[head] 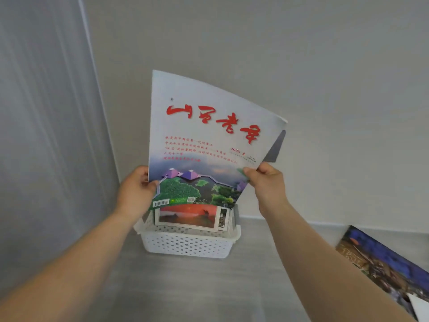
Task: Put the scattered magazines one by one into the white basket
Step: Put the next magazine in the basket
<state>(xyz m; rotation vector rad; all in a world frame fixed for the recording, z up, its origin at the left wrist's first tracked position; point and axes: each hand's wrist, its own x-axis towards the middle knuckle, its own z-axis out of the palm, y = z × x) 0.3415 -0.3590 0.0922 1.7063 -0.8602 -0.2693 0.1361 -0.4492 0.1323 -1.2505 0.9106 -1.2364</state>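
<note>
The grey bench [209, 287] is carrying everything, running back to a pale wall. A large magazine [209, 135] with red calligraphy on a white cover is standing upright in the air above the far centre of the bench, its lower edge hanging just over the white basket [188, 246]. The left hand [135, 191] is gripping its lower left edge, thumb on the cover and fingers [152, 185] curled behind; the right hand [267, 184] is pinching the lower right edge, with the thumb pressed on the front. Another magazine with a dark blue cover [380, 263] is lying flat at the near right of the bench, well apart from the basket. The perforated basket is already holding an upright magazine with an orange-red picture [188, 216], leaning toward its far side.
</note>
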